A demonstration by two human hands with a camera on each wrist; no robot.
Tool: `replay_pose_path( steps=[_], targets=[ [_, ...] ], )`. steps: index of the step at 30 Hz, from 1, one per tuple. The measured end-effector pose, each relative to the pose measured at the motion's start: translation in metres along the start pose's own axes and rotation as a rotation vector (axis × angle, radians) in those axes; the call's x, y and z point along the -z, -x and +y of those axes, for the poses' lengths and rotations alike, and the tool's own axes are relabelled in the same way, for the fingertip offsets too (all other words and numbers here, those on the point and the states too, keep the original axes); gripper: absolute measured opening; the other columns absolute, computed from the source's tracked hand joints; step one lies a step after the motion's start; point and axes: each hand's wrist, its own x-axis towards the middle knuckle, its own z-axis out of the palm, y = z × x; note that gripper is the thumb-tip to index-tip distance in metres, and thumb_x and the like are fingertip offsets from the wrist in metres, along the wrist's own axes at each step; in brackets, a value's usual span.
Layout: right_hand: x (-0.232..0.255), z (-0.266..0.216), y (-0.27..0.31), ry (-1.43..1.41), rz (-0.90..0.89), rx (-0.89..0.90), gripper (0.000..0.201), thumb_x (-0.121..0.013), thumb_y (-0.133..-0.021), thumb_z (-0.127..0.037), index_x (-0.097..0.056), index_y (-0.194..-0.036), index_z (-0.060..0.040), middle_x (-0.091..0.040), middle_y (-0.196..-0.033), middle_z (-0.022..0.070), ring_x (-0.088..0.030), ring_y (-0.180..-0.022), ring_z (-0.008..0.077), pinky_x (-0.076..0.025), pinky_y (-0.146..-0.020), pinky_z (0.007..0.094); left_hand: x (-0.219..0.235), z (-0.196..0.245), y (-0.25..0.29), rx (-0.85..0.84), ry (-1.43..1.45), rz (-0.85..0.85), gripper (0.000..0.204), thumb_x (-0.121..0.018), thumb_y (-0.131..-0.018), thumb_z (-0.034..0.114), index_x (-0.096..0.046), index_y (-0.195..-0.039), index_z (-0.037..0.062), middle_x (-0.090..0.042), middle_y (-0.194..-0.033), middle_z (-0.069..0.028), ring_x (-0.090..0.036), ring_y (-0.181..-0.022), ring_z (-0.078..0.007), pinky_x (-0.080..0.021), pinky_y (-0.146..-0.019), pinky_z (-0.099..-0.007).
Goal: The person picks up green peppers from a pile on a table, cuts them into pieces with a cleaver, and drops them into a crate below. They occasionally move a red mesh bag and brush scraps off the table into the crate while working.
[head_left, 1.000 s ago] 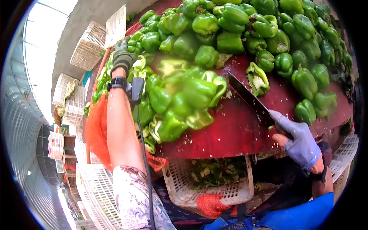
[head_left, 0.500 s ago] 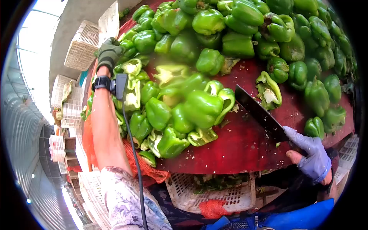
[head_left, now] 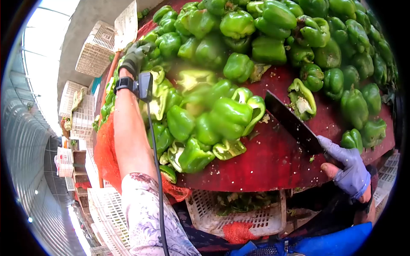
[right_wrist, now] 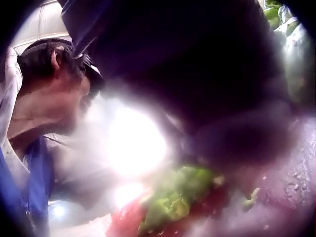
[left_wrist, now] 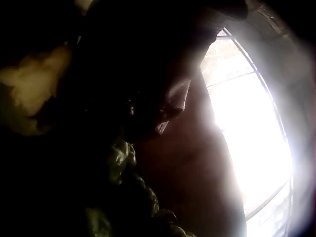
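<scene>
My left hand [head_left: 134, 59], in a dark green glove, is at the left edge of the pepper pile, beside cut green peppers [head_left: 159, 91]; its fingers are too unclear to read. In the left wrist view a pale pepper piece [left_wrist: 37, 86] shows dimly. My right hand [head_left: 349, 170], in a purple glove, holds a broad dark knife [head_left: 290, 121] over the red tabletop [head_left: 265, 162], blade pointing up and left. Just beyond the blade lies a cut pepper [head_left: 302, 100] with its pale inside showing. Green pieces [right_wrist: 173, 202] appear blurred in the right wrist view.
Whole green peppers [head_left: 273, 49] are heaped across the back and right. A white crate [head_left: 205, 209] with green scraps stands below the near edge. Orange netting [head_left: 109, 149] and a long-handled shovel [head_left: 126, 26] are at the left, near stacked crates [head_left: 96, 49].
My left hand moved left, away from the pile's edge, then came back right. The head view shifted. My right hand and the knife keep nearly the same place relative to the cut pepper.
</scene>
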Motion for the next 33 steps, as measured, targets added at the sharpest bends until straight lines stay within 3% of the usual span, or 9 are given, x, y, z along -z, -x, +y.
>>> replay_pose_path(
  steps=[4,7,12,16,18,21,26,31,33],
  targets=[
    [-0.001,-0.005,-0.006,0.010,0.012,-0.020,0.059,-0.070,-0.080,0.000,-0.054,-0.137,-0.0007,-0.068,-0.110,0.0254,-0.070,-0.103,0.0276,-0.049,-0.091,0.0312,-0.031,0.040,0.051,-0.017,-0.200,-0.126,0.050,-0.066,-0.093,0.028,-0.052,-0.134,0.0037,-0.066,-0.113,-0.0072,-0.064,-0.102,-0.0159,-0.055,-0.082,-0.0270],
    [0.008,-0.015,-0.011,-0.001,-0.043,-0.153,0.060,-0.069,-0.079,0.001,-0.055,-0.137,-0.0008,-0.068,-0.106,0.0260,-0.070,-0.095,0.0269,-0.050,-0.088,0.0310,-0.069,0.033,0.057,-0.359,-0.342,-0.257,0.073,-0.071,-0.088,0.046,-0.046,-0.137,-0.0020,-0.062,-0.119,-0.0147,-0.063,-0.108,-0.0233,-0.054,-0.092,-0.0305],
    [0.005,-0.006,-0.008,0.020,-0.005,-0.049,0.060,-0.069,-0.079,0.000,-0.054,-0.137,-0.0006,-0.067,-0.101,0.0272,-0.070,-0.086,0.0274,-0.050,-0.083,0.0302,-0.163,0.089,0.122,-0.228,-0.547,-0.375,0.051,-0.068,-0.093,0.030,-0.051,-0.132,0.0003,-0.065,-0.116,-0.0155,-0.064,-0.106,-0.0215,-0.053,-0.094,-0.0290],
    [0.008,-0.009,-0.009,0.037,-0.035,-0.102,0.058,-0.069,-0.080,-0.003,-0.055,-0.136,0.0010,-0.068,-0.103,0.0272,-0.070,-0.090,0.0295,-0.050,-0.085,0.0302,-0.099,0.081,0.055,-0.134,-0.365,0.151,0.045,-0.071,-0.088,0.031,-0.059,-0.122,0.0045,-0.069,-0.085,-0.0096,-0.067,-0.074,-0.0158,-0.051,-0.056,-0.0259],
    [0.009,-0.009,-0.011,0.027,-0.053,-0.146,0.058,-0.069,-0.080,-0.004,-0.055,-0.136,0.0018,-0.068,-0.105,0.0272,-0.071,-0.093,0.0303,-0.050,-0.087,0.0302,-0.107,0.074,0.034,-0.182,-0.293,0.249,0.043,-0.075,-0.084,0.030,-0.063,-0.120,0.0098,-0.068,-0.091,-0.0069,-0.065,-0.077,-0.0168,-0.052,-0.059,-0.0329],
    [0.008,-0.005,-0.010,0.052,-0.047,-0.102,0.058,-0.070,-0.080,-0.005,-0.055,-0.135,0.0022,-0.067,-0.107,0.0275,-0.070,-0.098,0.0310,-0.049,-0.088,0.0302,-0.099,0.040,-0.036,-0.105,-1.200,-0.099,0.051,-0.074,-0.084,0.028,-0.059,-0.129,0.0127,-0.068,-0.101,-0.0093,-0.067,-0.086,-0.0219,-0.054,-0.064,-0.0391],
    [0.017,-0.020,-0.015,0.000,-0.123,-0.266,0.058,-0.069,-0.080,-0.001,-0.055,-0.137,-0.0006,-0.067,-0.108,0.0274,-0.070,-0.096,0.0312,-0.049,-0.087,0.0303,-0.098,0.041,-0.018,-0.062,-0.952,-0.065,0.048,-0.067,-0.087,0.027,-0.057,-0.130,0.0079,-0.067,-0.108,-0.0129,-0.067,-0.093,-0.0245,-0.056,-0.076,-0.0395],
    [0.004,0.004,-0.008,-0.002,-0.023,-0.024,0.060,-0.067,-0.081,0.002,-0.053,-0.139,-0.0024,-0.068,-0.102,0.0255,-0.068,-0.087,0.0267,-0.050,-0.085,0.0299,-0.093,0.070,0.063,-0.051,-0.024,0.038,0.046,-0.061,-0.091,0.026,-0.055,-0.131,0.0030,-0.066,-0.114,-0.0164,-0.067,-0.101,-0.0271,-0.058,-0.088,-0.0399],
    [0.004,0.000,-0.006,-0.011,-0.015,-0.022,0.060,-0.066,-0.082,0.002,-0.052,-0.140,-0.0041,-0.067,-0.101,0.0251,-0.067,-0.085,0.0233,-0.050,-0.084,0.0296,-0.091,0.081,0.102,-0.082,0.336,-0.049,0.046,-0.060,-0.091,0.026,-0.055,-0.130,0.0023,-0.065,-0.116,-0.0166,-0.066,-0.104,-0.0280,-0.057,-0.092,-0.0401]
  ],
)
